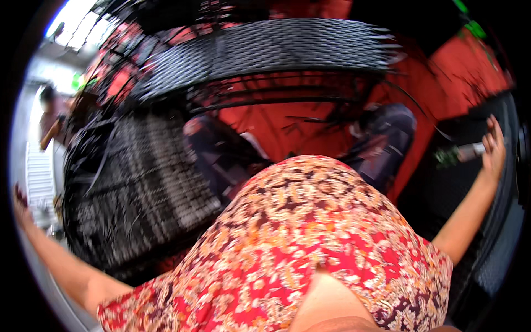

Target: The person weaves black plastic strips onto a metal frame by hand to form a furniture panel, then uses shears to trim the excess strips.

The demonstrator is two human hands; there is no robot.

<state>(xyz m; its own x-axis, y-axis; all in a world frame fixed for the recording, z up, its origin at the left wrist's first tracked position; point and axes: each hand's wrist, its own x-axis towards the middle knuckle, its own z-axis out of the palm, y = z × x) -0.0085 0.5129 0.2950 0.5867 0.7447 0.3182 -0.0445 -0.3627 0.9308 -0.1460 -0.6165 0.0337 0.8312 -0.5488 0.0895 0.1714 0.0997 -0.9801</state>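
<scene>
My right hand (494, 148) is raised at the far right, with some fingers stretched upward. Between its thumb and fingers there seems to be a slim object with a pale white part (470, 151) and a dark green end (446, 157); blur hides its kind. My left hand (22, 209) is out at the far left edge, smeared, its fingers unclear. Ahead of my knees lies a dark woven wicker panel (276, 47) on a thin black frame, with loose strand ends at its right side. Neither hand touches that panel.
A second black woven piece (149, 177) stands by my left knee. Red sheeting (265, 130) with scattered black strands covers the floor. Dark woven furniture (487, 221) is beside my right arm. Another person (52, 119) is at the far left. Green bits (474, 29) show at the upper right.
</scene>
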